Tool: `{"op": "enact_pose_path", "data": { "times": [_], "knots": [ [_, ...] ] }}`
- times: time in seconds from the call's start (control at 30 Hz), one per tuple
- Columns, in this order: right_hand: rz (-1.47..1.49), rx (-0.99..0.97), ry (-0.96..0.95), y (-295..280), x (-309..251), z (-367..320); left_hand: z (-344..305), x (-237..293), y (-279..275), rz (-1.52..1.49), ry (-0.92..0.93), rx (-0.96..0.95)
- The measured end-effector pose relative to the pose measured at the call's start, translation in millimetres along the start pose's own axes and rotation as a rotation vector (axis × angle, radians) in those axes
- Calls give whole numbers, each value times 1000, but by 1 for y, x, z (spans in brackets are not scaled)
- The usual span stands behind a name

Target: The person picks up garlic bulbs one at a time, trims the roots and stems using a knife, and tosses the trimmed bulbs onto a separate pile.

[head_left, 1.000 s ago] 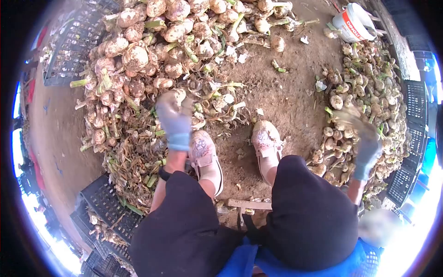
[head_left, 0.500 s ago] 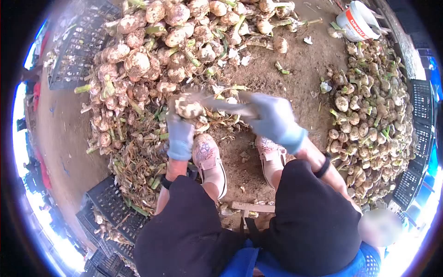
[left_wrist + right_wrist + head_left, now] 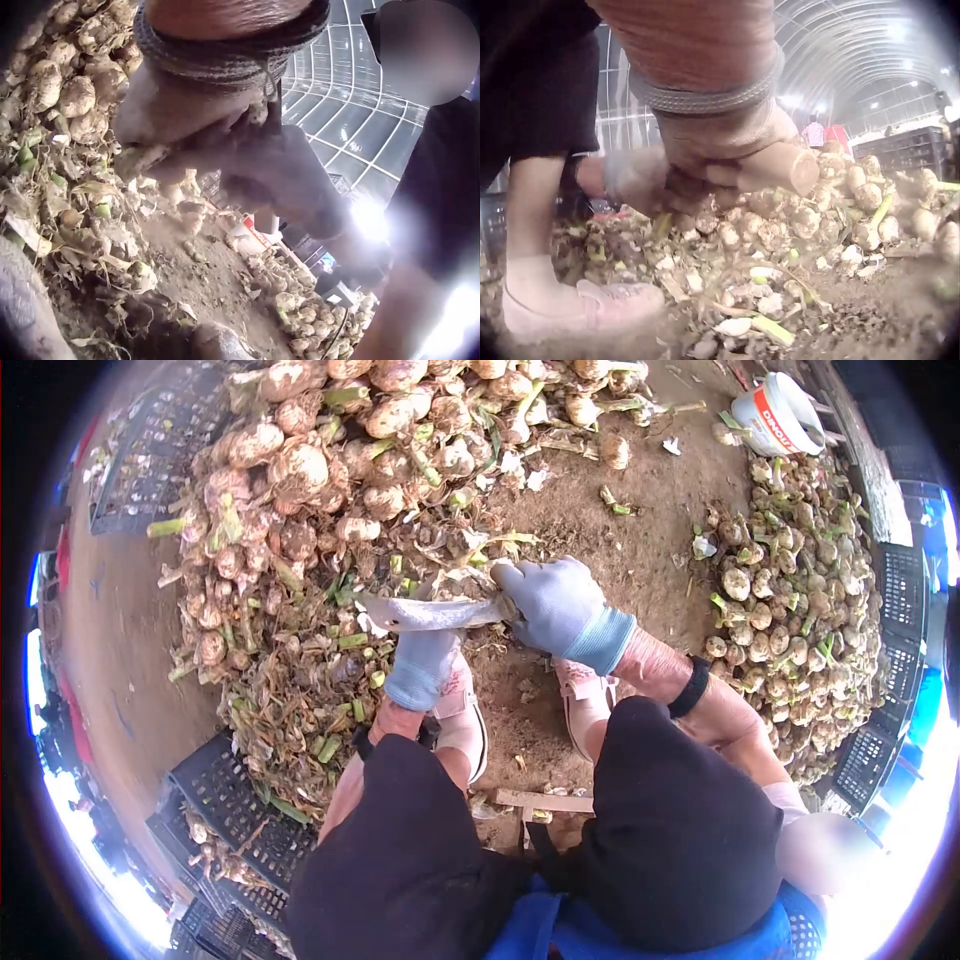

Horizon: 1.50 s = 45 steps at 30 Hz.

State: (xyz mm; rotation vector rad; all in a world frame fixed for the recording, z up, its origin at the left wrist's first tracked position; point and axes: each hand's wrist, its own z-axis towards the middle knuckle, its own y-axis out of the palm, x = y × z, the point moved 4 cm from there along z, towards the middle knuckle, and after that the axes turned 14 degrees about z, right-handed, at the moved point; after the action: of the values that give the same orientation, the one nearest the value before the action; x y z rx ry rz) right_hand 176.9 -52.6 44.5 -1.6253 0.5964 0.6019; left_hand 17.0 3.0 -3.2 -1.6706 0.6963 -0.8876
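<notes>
My gloved right hand (image 3: 562, 610) grips a knife with a broad, pale, slightly curved blade (image 3: 435, 614). Its round wooden handle end (image 3: 804, 172) sticks out of the fist in the right wrist view. The blade lies across, just above my gloved left hand (image 3: 422, 663), pointing left. In the left hand is a garlic bulb, now hidden by blade and fingers. Both hands are over the edge of a heap of large garlic bulbs (image 3: 298, 472) with cut stems. Dry peelings and green stem pieces (image 3: 300, 690) lie to the left of them.
At the right, a second heap of trimmed garlic bulbs (image 3: 800, 620) lies against black crates (image 3: 905, 590). A white bucket (image 3: 778, 415) stands behind it. More black crates (image 3: 240, 810) sit at the lower left. Two pink shoes (image 3: 585, 705) rest on the dirt floor.
My right hand has swung from the right heap to the left hand, bringing the knife across it. The left hand has shifted slightly right and down; the bulb it showed earlier is covered.
</notes>
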Motion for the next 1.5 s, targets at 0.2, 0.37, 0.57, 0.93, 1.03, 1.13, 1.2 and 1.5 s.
{"op": "enact_pose_path", "data": {
  "times": [0.2,0.37,0.57,0.93,1.03,1.13,1.2,1.5],
  "knots": [
    [25,-1,-12,4,18,-1,3,3,-5,-407,-164,31],
    [-57,212,494,-11,136,-31,-1,20,-40,-1249,-134,291],
    [1006,197,189,-8,32,-25,37,30,-33,-533,-55,255],
    [1196,111,495,35,35,-15,27,10,2,-1349,-241,312],
    [630,265,303,5,48,-23,30,0,-28,-576,-467,-38],
    [233,167,33,-17,4,-10,29,13,-32,-343,-149,372],
    [301,220,62,-7,30,-8,24,15,-42,-310,-100,442],
    [690,380,177,-19,19,-37,43,52,-17,-345,37,278]
  ]
}}
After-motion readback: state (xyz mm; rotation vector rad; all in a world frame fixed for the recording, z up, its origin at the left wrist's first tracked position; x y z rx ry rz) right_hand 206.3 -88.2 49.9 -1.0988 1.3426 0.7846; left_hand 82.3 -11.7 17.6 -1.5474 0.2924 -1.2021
